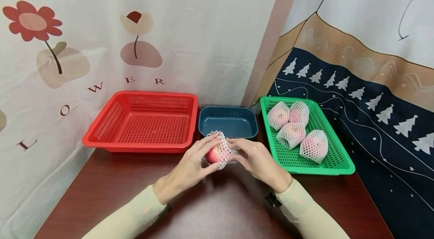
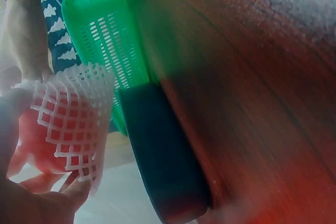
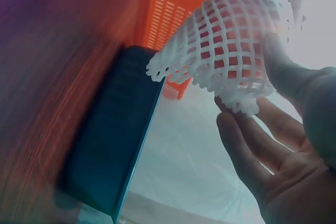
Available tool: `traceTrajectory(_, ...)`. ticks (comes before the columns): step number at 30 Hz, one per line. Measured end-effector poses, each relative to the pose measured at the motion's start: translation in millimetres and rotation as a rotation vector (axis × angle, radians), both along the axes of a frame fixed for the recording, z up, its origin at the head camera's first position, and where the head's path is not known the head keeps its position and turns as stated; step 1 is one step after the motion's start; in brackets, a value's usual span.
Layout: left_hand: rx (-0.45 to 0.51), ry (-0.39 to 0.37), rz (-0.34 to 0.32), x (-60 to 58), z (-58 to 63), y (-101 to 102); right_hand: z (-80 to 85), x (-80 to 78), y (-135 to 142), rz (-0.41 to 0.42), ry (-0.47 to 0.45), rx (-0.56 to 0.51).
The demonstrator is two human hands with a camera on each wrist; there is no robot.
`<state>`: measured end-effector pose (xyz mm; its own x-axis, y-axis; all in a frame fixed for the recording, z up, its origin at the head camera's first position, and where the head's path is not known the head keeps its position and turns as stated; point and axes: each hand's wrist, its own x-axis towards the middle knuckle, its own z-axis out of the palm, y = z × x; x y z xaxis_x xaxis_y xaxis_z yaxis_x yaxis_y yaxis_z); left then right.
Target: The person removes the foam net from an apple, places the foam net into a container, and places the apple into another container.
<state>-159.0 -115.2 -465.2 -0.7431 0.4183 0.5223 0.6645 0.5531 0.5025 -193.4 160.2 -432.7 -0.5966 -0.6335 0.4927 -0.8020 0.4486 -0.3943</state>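
Observation:
A red apple (image 1: 212, 155) is partly covered by a white foam net sleeve (image 1: 223, 150), held above the table in front of the blue basin. My left hand (image 1: 194, 159) grips the apple and the net's edge from the left, thumb below and fingers over the top. From the other side, my right hand (image 1: 259, 159) pinches the net between thumb and fingers. In the left wrist view the netting (image 2: 73, 124) covers one side of the apple, whose bare red skin (image 2: 39, 142) shows near the left palm. The right wrist view shows the net (image 3: 231, 40) with a loose, flared end.
A red basket (image 1: 156, 124) with nothing in it stands at the left. The blue basin (image 1: 228, 122) sits between it and a green basket (image 1: 339, 163). Several netted apples (image 1: 291, 135) lie in the green basket. A printed curtain (image 1: 210, 35) hangs behind the brown table (image 1: 210, 209).

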Motion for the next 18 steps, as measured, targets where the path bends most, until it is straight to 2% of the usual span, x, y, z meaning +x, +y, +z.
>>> traceTrajectory(7, 0.013, 0.055, 0.002, -0.3, 1.8, -1.2, 1.7, -1.5, -0.3, -0.009, 0.017, -0.096)
traceTrajectory(14, 0.015, 0.077, 0.032, -0.6, 4.1, -3.6, 3.3, -1.7, -1.8, -0.033, 0.085, -0.149)
traceTrajectory(18, 0.023, 0.089, 0.037, -0.8, 5.9, -4.9, 4.2, -2.2, -1.2, -0.047, 0.066, -0.177)
